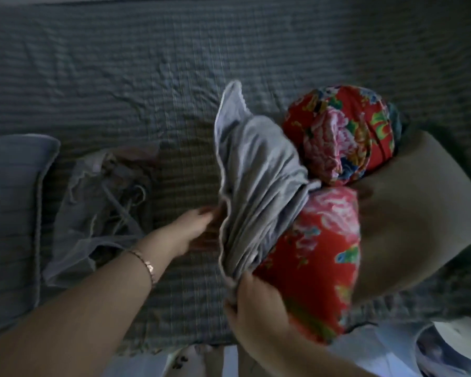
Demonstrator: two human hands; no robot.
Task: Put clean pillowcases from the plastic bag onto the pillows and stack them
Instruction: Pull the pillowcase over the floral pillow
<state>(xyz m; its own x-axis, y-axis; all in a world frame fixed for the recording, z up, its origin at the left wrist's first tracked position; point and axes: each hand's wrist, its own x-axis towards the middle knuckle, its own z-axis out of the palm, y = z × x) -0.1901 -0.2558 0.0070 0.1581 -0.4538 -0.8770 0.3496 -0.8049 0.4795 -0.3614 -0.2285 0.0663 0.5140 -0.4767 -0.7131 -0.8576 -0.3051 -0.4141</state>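
A grey pillowcase (256,170) is bunched over one end of a red floral bolster pillow (318,257) lying on the bed. My right hand (256,311) grips the pillowcase's near hem beside the bolster. My left hand (193,227) reaches into the pillowcase's open edge, with its fingertips hidden by the cloth. A second red floral bolster (343,134) lies just behind the first. The crumpled clear plastic bag (98,202) lies to the left on the bed. The frame is blurred.
A grey quilted bedspread (147,77) covers the bed. A blue-grey cased pillow (8,213) lies at the left edge. A beige bare pillow (413,213) sits at the right, under the bolsters. White cloth (392,357) lies at the bottom right.
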